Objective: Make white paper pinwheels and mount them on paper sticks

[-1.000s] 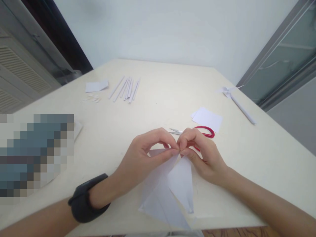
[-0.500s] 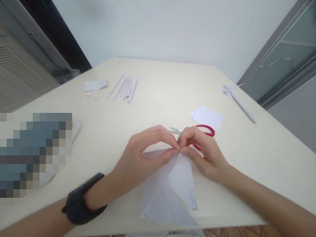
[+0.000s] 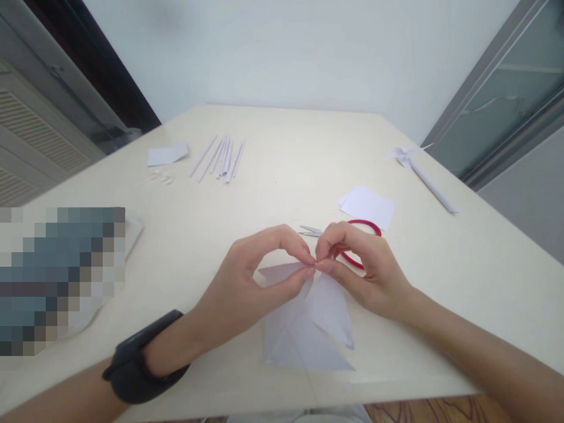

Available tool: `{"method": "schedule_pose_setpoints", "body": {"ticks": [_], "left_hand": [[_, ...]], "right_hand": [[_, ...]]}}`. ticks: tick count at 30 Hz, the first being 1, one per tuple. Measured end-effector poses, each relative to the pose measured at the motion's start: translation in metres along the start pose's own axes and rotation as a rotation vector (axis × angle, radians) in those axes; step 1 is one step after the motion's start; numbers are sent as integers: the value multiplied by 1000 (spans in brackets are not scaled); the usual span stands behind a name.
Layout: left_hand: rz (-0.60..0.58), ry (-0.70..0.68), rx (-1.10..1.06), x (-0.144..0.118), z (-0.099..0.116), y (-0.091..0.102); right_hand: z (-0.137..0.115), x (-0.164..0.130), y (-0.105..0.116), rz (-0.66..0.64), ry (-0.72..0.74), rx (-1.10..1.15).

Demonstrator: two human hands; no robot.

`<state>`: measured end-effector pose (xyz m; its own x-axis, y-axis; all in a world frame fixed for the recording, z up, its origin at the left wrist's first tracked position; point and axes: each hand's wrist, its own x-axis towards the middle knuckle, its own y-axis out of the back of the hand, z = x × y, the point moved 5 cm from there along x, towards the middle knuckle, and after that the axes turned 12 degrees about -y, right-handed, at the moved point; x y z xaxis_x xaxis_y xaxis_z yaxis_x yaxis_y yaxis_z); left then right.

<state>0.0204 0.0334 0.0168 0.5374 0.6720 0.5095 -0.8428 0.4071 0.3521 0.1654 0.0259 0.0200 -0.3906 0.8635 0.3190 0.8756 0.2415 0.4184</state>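
Pale and cream-coloured, the surface [image 3: 282, 164] fills most of the view, with a white wall behind it and a glass door frame off to the right. Close to its near edge lies a white folded paper piece [image 3: 308, 329], several triangular flaps fanning out toward the person from one shared point. That point sits at the far end of the paper, and both hands meet exactly there.

The left hand [image 3: 255, 282], a dark band [image 3: 141, 364] on its wrist, comes in from the left; its grip is a closed pinch, thumb and forefinger pressed on the tip of the left flap. The right hand [image 3: 365, 273] comes in from the right and pinches the tip of the right flap in the same way, fingertips of the two hands touching. Neither is nearer: the paper's point lies right between them, and its body runs back from the grips toward the person, long axis roughly front to back.

Just behind the right hand lie red-handled scissors [image 3: 352, 235], blades pointing left, partly hidden by the fingers. Beyond them sits a small stack of white paper squares [image 3: 368, 205]. Farther off are a row of rolled paper sticks [image 3: 220, 157], a paper scrap [image 3: 166, 154] and a finished paper pinwheel [image 3: 423, 176] at the right edge.
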Motion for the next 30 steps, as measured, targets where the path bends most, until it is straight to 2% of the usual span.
{"method": "schedule_pose_setpoints", "body": {"ticks": [4, 11, 15, 17, 21, 23, 26, 30], "left_hand": [[-32, 30, -49, 1, 1, -3], [-30, 56, -104, 6, 1, -1], [-30, 99, -138, 6, -3, 1], [-16, 121, -155, 5, -5, 1], [50, 161, -189, 6, -10, 3], [72, 177, -213, 6, -12, 4], [99, 202, -247, 6, -16, 5], [115, 270, -319, 5, -21, 6]], "right_hand": [[-2, -3, -2, -25, 17, -16], [1, -1, -2, -44, -94, 36], [0, 6, 6, -111, -184, 107], [2, 8, 15, -130, -246, -19], [22, 5, 50, -85, -393, -614], [39, 2, 66, -85, -459, -818], [58, -2, 73, -161, -489, -859], [62, 0, 65, -170, -443, -803]]}}
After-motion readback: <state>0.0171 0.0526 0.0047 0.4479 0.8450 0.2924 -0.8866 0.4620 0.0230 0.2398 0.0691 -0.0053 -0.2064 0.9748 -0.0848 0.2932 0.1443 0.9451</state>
